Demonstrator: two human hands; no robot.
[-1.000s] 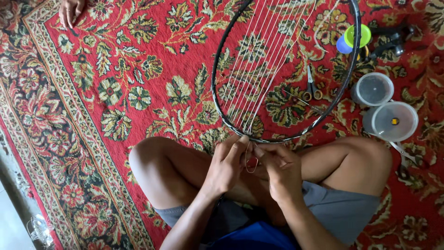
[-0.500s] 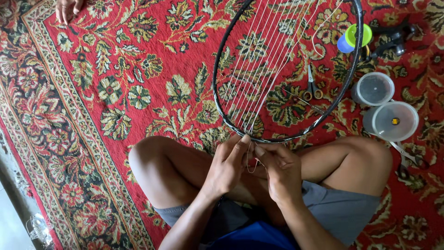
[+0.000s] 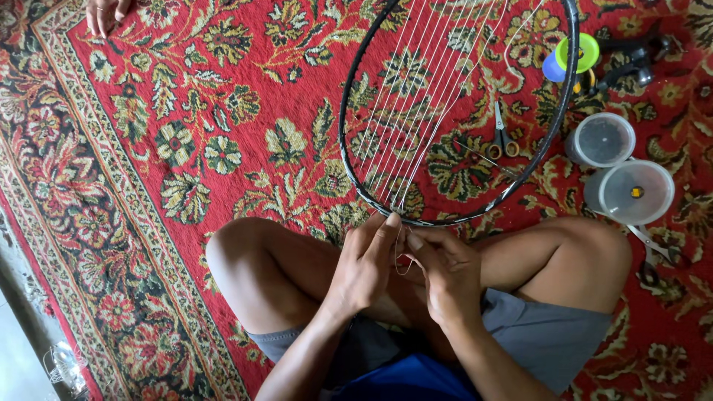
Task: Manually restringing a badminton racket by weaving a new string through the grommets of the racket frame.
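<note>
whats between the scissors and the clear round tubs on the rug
In the head view the black racket frame runs between the small scissors, seen through the strings, and the two clear round tubs. Otherwise only red patterned rug shows there.

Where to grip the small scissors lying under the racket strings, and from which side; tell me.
Take the scissors by the two yellowish finger loops at their near end, probably reaching in from the right under the racket frame. They lie flat on the carpet, blades pointing away, and the strings block a reach from above.
</note>
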